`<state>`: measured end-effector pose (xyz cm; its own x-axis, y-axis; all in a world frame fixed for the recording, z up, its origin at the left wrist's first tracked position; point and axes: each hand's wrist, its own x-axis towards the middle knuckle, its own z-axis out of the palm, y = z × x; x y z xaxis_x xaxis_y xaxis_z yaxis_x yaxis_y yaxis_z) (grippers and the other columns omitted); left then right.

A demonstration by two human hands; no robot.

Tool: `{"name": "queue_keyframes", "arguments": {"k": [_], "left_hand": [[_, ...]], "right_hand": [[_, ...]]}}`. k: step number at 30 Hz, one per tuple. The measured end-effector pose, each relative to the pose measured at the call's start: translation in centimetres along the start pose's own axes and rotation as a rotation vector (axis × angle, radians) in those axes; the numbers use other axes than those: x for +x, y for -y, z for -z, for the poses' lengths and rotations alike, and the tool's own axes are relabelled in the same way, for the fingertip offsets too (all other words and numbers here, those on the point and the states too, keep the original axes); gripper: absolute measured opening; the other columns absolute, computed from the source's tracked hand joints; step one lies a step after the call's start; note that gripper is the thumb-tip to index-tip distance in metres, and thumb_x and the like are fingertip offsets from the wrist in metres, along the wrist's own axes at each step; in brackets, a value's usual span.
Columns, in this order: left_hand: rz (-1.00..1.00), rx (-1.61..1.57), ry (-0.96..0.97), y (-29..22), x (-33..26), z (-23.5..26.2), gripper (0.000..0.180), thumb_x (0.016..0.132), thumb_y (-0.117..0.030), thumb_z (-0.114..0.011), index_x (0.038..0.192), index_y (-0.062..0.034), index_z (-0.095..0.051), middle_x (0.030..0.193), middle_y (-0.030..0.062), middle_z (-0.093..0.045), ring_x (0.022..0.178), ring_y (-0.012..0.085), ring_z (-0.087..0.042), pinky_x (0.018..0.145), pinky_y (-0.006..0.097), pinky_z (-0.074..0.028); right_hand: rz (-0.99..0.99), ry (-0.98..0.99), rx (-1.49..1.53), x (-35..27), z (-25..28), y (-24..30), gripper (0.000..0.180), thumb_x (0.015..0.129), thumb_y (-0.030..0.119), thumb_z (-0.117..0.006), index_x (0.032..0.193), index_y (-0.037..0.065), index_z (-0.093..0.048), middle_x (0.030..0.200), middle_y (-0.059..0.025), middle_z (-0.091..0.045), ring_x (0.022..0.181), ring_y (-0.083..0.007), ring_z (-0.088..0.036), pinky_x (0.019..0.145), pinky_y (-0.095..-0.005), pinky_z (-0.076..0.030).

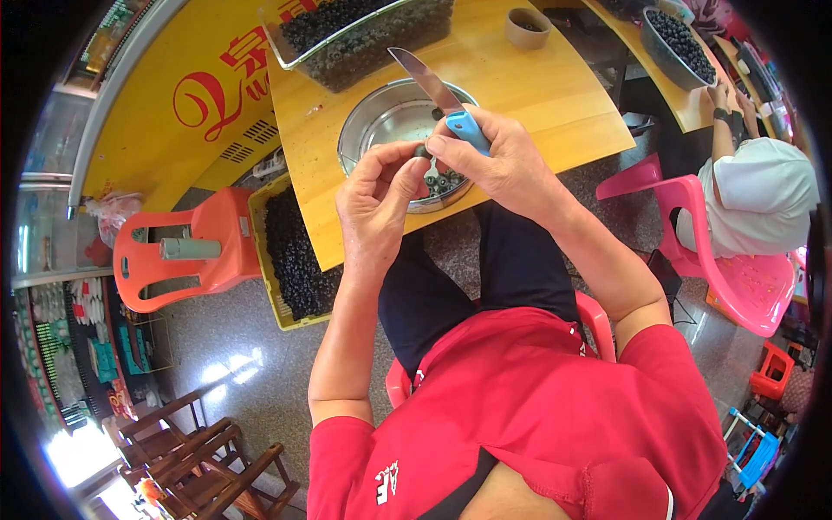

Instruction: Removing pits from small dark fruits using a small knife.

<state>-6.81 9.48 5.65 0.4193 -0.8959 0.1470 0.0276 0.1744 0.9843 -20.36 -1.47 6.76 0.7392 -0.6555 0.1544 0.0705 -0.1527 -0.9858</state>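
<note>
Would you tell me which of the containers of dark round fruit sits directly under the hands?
The round metal basin, under both hands; the clear tub sits behind it, the yellow crate on the floor.

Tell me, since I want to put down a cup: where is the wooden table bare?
Bare wood lies right of the round metal bowl, out to the table's right edge, below the small brown cup. A narrower strip runs left of the bowl. It is crowded behind, by the clear tub of dark berries, and at the near edge, where both hands work.

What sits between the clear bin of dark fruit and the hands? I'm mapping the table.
A round metal bowl, seen in the head view.
</note>
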Motion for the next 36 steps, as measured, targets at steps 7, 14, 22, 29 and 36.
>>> {"name": "queue_keyframes", "arguments": {"k": [7,14,22,29,36], "left_hand": [[-0.020,-0.008,0.013,0.3,0.0,0.0,0.014,0.092,-0.006,-0.061,0.103,0.0013,-0.060,0.087,0.0022,-0.061,0.074,0.0075,-0.056,0.070,0.021,-0.047],[-0.067,-0.117,0.000,1.0,-0.1,0.2,0.019,0.092,-0.010,-0.062,0.108,-0.0009,-0.058,0.084,0.0015,-0.060,0.072,0.0071,-0.055,0.068,0.020,-0.046],[-0.125,-0.075,0.005,1.2,-0.1,0.3,0.019,0.092,-0.011,-0.061,0.108,-0.0007,-0.058,0.088,0.0027,-0.058,0.074,0.0067,-0.054,0.068,0.020,-0.046],[-0.209,-0.227,0.019,0.4,-0.9,0.0,0.016,0.090,-0.004,-0.062,0.104,0.0028,-0.058,0.091,0.0043,-0.056,0.074,0.0092,-0.056,0.066,0.021,-0.046],[-0.114,-0.164,-0.092,1.7,-1.1,0.4,0.016,0.089,-0.001,-0.063,0.104,0.0037,-0.061,0.093,0.0046,-0.057,0.073,0.0094,-0.056,0.067,0.021,-0.047]], "right_hand": [[0.015,0.008,-0.030,0.0,0.5,-0.5,0.020,0.092,0.021,-0.061,0.088,0.001,-0.061,0.074,-0.0011,-0.059,0.070,-0.0084,-0.055,0.064,-0.0233,-0.044],[0.527,-0.064,-0.610,-0.5,1.0,-0.9,0.016,0.084,0.013,-0.068,0.092,0.001,-0.060,0.076,-0.0122,-0.057,0.064,-0.0277,-0.058,0.055,-0.0338,-0.045],[0.547,-0.063,-0.771,-0.5,1.3,-0.7,0.017,0.079,0.011,-0.069,0.091,0.003,-0.060,0.076,-0.0109,-0.056,0.066,-0.0318,-0.058,0.054,-0.0382,-0.045],[0.386,-0.177,-0.892,0.4,2.1,-3.9,0.016,0.087,0.018,-0.065,0.091,0.003,-0.061,0.078,-0.0137,-0.059,0.068,-0.0351,-0.059,0.056,-0.0388,-0.046],[-0.092,0.035,0.003,-0.6,1.3,-0.8,0.031,0.094,0.032,-0.060,0.091,0.001,-0.064,0.078,0.0033,-0.056,0.074,-0.0054,-0.050,0.068,-0.0223,-0.042]]}}
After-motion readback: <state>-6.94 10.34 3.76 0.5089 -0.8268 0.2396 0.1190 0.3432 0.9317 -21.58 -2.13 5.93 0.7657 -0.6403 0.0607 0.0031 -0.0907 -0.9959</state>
